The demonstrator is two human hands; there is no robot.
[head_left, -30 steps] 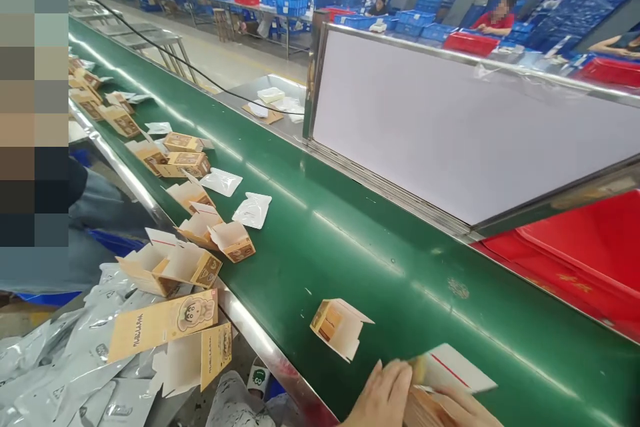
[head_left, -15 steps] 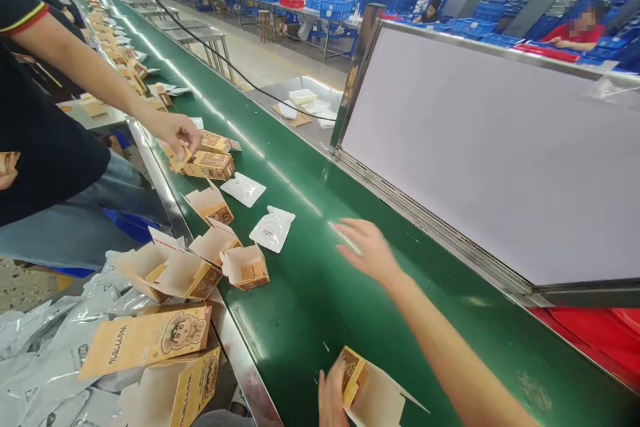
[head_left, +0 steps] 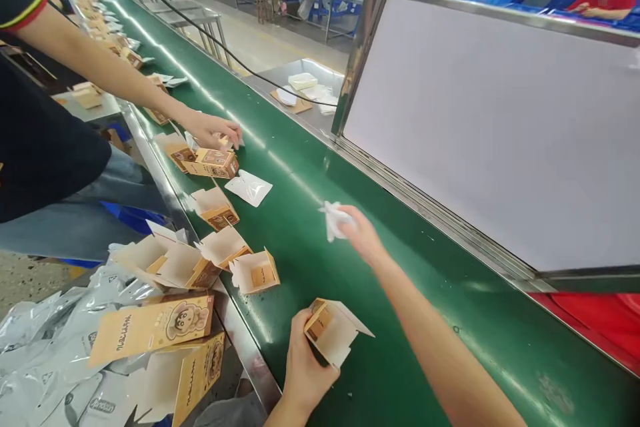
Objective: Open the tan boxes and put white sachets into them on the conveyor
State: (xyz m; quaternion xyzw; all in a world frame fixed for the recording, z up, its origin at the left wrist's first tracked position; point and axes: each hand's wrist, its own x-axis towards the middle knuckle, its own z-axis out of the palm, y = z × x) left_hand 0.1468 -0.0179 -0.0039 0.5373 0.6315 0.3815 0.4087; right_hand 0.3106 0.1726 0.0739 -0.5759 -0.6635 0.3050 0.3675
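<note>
My left hand (head_left: 307, 367) is wrapped round a small open carton (head_left: 334, 333), holding it by its side above the green conveyor belt (head_left: 400, 333). The carton's flaps stand open, white inside and yellow-brown outside. My right hand (head_left: 361, 233), slightly blurred, grips a white sachet (head_left: 334, 220) over the middle of the belt, up and right of the carton. To the left, an open carton (head_left: 256, 271) rests on the belt. Another white sachet (head_left: 249, 187) lies flat farther up, near a closed printed box (head_left: 213, 163).
A co-worker's hand (head_left: 213, 130) reaches over the belt on the left. Silver sachets (head_left: 60, 347) are heaped at lower left beside printed cartons (head_left: 155, 327). A white panel (head_left: 480, 133) in a metal frame borders the belt's far side. A black cable (head_left: 220, 50) hangs across.
My right hand has closed on the white sachet that lay on the belt. My left hand has raised the carton up and leftward into view. The co-worker's hand has moved right.
</note>
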